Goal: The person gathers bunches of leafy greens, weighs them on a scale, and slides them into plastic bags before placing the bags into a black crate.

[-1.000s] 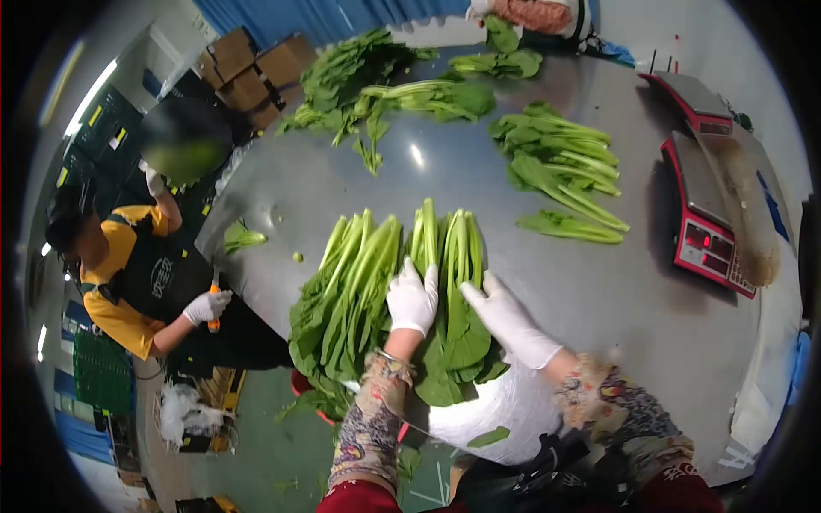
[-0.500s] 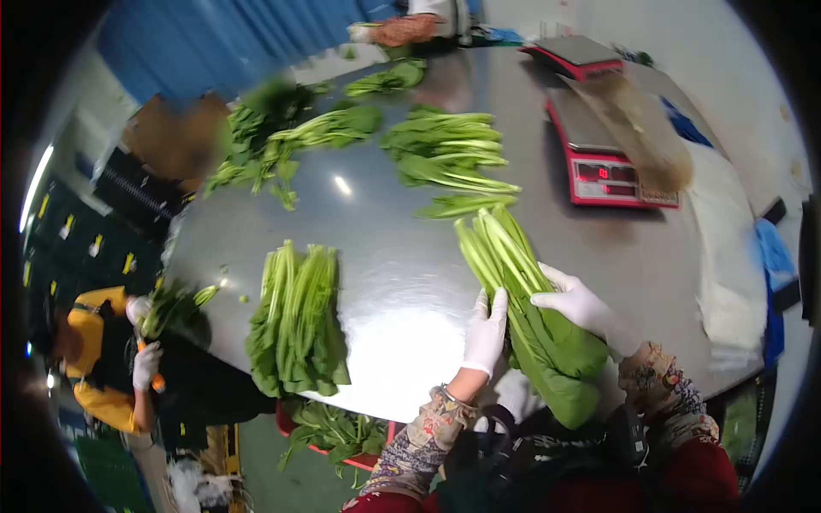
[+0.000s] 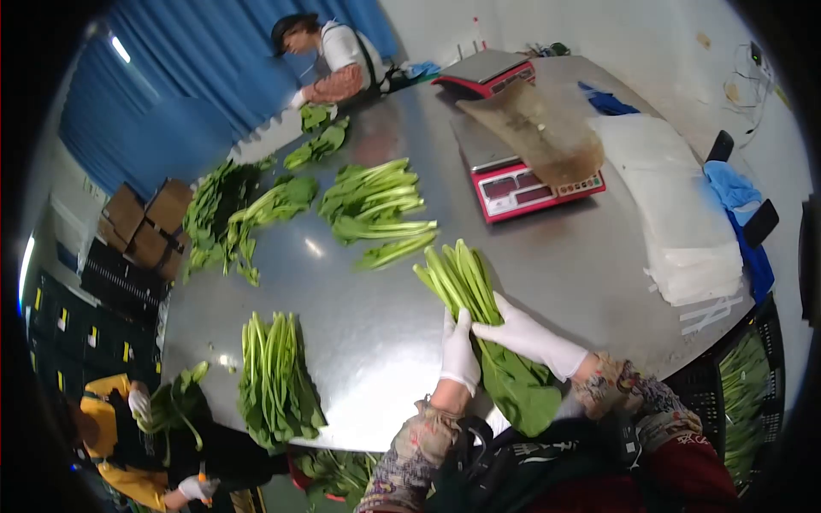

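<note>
Both white-gloved hands hold a bunch of leafy greens above the near edge of the metal table. Its pale stems point up and away, with the broad leaves hanging toward my body. My left hand grips the left side of the stems, thumb pointing up. From the right, my right hand closes around the same stems, its fingers partly hidden behind them. A neat bundle of greens lies to the left on the table. Farther off is another pile of greens.
A red scale carries a brownish, translucent sheet; a second scale stands behind. White plastic bags are stacked on the right. One co-worker is at the far side; another at left holds greens and an orange-handled tool.
The camera view has shifted, bringing the far co-worker into sight. My hands have closed more tightly together around the stems, and the bunch now sits lower beside the nearer scale.
</note>
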`<act>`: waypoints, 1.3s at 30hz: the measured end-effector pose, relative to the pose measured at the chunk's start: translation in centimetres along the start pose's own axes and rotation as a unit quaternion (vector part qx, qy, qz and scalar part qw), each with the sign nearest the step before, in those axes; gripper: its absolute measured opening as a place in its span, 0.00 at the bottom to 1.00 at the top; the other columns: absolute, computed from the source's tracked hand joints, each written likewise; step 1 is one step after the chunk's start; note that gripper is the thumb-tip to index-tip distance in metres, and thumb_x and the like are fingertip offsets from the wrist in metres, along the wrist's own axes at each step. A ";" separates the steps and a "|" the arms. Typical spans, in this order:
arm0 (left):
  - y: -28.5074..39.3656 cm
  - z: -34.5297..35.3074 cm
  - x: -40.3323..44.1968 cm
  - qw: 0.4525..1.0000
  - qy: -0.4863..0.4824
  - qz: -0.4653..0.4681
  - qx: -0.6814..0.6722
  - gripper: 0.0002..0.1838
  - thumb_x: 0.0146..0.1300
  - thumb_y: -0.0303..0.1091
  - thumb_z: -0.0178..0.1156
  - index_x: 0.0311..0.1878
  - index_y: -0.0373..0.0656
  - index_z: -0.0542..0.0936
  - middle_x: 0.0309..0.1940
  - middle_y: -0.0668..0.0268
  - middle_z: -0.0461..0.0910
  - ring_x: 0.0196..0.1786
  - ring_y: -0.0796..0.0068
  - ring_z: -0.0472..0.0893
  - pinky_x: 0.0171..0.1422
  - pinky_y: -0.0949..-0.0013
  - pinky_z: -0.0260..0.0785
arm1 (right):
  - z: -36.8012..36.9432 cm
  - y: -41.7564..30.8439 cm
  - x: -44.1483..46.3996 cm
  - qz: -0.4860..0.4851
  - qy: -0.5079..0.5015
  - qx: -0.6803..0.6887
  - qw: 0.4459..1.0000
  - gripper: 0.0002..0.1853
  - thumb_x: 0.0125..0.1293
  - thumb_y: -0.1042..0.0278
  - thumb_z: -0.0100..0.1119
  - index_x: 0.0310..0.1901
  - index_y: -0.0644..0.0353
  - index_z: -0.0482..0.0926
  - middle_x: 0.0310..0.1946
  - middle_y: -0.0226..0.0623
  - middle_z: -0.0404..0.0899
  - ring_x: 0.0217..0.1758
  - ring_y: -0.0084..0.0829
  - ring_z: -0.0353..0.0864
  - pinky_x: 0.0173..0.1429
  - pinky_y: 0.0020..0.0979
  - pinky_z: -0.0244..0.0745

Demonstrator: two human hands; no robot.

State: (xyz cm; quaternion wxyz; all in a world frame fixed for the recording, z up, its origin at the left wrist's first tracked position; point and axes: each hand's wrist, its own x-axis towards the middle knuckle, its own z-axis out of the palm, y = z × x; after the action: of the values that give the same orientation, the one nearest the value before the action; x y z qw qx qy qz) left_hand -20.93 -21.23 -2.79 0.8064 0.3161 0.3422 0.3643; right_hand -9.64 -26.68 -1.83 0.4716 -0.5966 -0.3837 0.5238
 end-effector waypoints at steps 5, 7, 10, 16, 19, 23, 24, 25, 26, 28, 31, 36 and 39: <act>2.8 8.0 0.4 0.980 -0.118 0.150 0.049 0.26 0.73 0.33 0.43 0.71 0.40 0.52 0.63 0.60 0.64 0.63 0.68 0.68 0.67 0.66 0.61 | -4.4 -7.9 -2.7 -0.178 0.088 -0.002 0.980 0.40 0.60 0.70 0.61 0.70 0.60 0.50 0.60 0.43 0.69 0.60 0.30 0.71 0.62 0.30 0.66; 5.1 12.0 2.8 0.962 -0.206 0.169 0.051 0.33 0.71 0.33 0.45 0.73 0.39 0.43 0.71 0.58 0.52 0.71 0.69 0.56 0.73 0.68 0.49 | -7.7 -11.1 -1.6 -0.237 0.123 -0.031 0.963 0.39 0.60 0.72 0.61 0.70 0.60 0.51 0.59 0.41 0.69 0.59 0.28 0.70 0.62 0.29 0.66; 6.4 17.7 10.1 0.932 -0.290 0.219 0.003 0.33 0.71 0.34 0.47 0.73 0.39 0.44 0.69 0.58 0.56 0.68 0.69 0.60 0.71 0.68 0.51 | -13.6 -15.5 2.1 -0.270 0.137 -0.053 0.952 0.35 0.60 0.72 0.61 0.68 0.61 0.56 0.58 0.39 0.71 0.59 0.27 0.70 0.63 0.28 0.65; 6.9 25.5 26.3 0.953 -0.239 0.179 -0.052 0.31 0.71 0.38 0.47 0.72 0.40 0.48 0.65 0.56 0.63 0.61 0.66 0.69 0.63 0.66 0.62 | -25.0 -20.3 13.8 -0.216 0.102 -0.104 0.965 0.29 0.60 0.68 0.61 0.62 0.66 0.65 0.55 0.38 0.74 0.57 0.26 0.72 0.61 0.27 0.66; 4.4 25.3 34.6 0.983 -0.072 0.138 0.096 0.36 0.67 0.50 0.48 0.71 0.39 0.52 0.64 0.50 0.64 0.63 0.58 0.69 0.64 0.63 0.62 | -29.3 -18.4 20.8 -0.171 0.035 -0.136 0.975 0.31 0.62 0.62 0.60 0.64 0.66 0.63 0.57 0.42 0.73 0.57 0.31 0.73 0.62 0.29 0.66; 6.1 22.7 36.2 0.716 -0.068 0.124 0.683 0.36 0.63 0.61 0.40 0.52 0.36 0.78 0.53 0.45 0.75 0.60 0.48 0.72 0.63 0.58 0.62 | -31.8 -14.0 25.1 -0.089 0.091 -0.501 0.856 0.33 0.56 0.42 0.59 0.58 0.56 0.72 0.52 0.45 0.78 0.53 0.43 0.76 0.58 0.35 0.68; 7.8 22.2 34.2 0.711 -0.069 0.152 0.683 0.35 0.63 0.62 0.41 0.47 0.36 0.81 0.50 0.46 0.77 0.58 0.49 0.74 0.62 0.58 0.63 | -31.8 -15.3 24.0 -0.056 0.094 -0.482 0.870 0.34 0.55 0.39 0.58 0.56 0.60 0.75 0.51 0.48 0.78 0.53 0.43 0.77 0.58 0.35 0.68; 8.9 21.6 33.8 0.693 -0.056 0.171 0.698 0.34 0.62 0.61 0.43 0.45 0.37 0.82 0.47 0.46 0.78 0.55 0.49 0.76 0.60 0.57 0.65 | -32.9 -15.1 24.2 -0.067 0.138 -0.460 0.875 0.37 0.56 0.35 0.56 0.53 0.64 0.76 0.49 0.49 0.79 0.51 0.42 0.78 0.56 0.35 0.69; 10.0 20.8 33.9 0.676 -0.043 0.189 0.711 0.33 0.61 0.61 0.44 0.43 0.37 0.82 0.44 0.46 0.79 0.52 0.50 0.77 0.58 0.57 0.66 | -34.6 -15.3 25.0 -0.042 0.168 -0.477 0.862 0.41 0.56 0.32 0.53 0.52 0.69 0.76 0.48 0.51 0.79 0.50 0.41 0.78 0.55 0.33 0.70; 11.6 18.7 34.5 0.700 -0.007 0.238 0.674 0.34 0.61 0.62 0.46 0.39 0.36 0.83 0.41 0.47 0.81 0.49 0.50 0.79 0.56 0.58 0.68 | -35.7 -17.7 23.1 -0.055 0.218 -0.444 0.867 0.44 0.54 0.26 0.51 0.53 0.66 0.77 0.48 0.53 0.79 0.51 0.42 0.78 0.55 0.37 0.70; 12.5 16.8 35.7 0.870 0.014 0.091 0.484 0.31 0.61 0.55 0.55 0.44 0.28 0.77 0.34 0.49 0.82 0.44 0.58 0.82 0.44 0.64 0.75 | -39.8 -16.9 24.2 0.012 0.270 -0.339 0.901 0.46 0.54 0.23 0.47 0.59 0.61 0.72 0.51 0.47 0.76 0.56 0.42 0.74 0.58 0.42 0.68; 11.0 16.6 36.7 0.936 -0.025 -0.034 0.350 0.28 0.65 0.47 0.56 0.48 0.23 0.71 0.40 0.48 0.80 0.40 0.62 0.83 0.40 0.67 0.78 | -38.7 -15.7 23.8 0.055 0.238 -0.279 0.929 0.54 0.52 0.19 0.44 0.68 0.61 0.58 0.62 0.53 0.65 0.65 0.47 0.64 0.64 0.43 0.61; 10.7 16.5 36.9 0.920 -0.004 -0.035 0.389 0.28 0.65 0.52 0.54 0.43 0.28 0.76 0.36 0.52 0.82 0.30 0.68 0.82 0.29 0.77 0.74 | -35.9 -16.8 22.4 0.044 0.124 -0.373 0.919 0.57 0.54 0.22 0.45 0.70 0.68 0.50 0.65 0.59 0.59 0.69 0.45 0.60 0.68 0.39 0.57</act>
State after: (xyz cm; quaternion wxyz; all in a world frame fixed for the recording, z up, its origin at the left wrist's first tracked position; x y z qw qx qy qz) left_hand 6.46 9.85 2.80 0.6333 0.5941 0.4650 0.1724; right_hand 29.94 -6.75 8.68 0.2353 -0.8058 -0.4628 0.2848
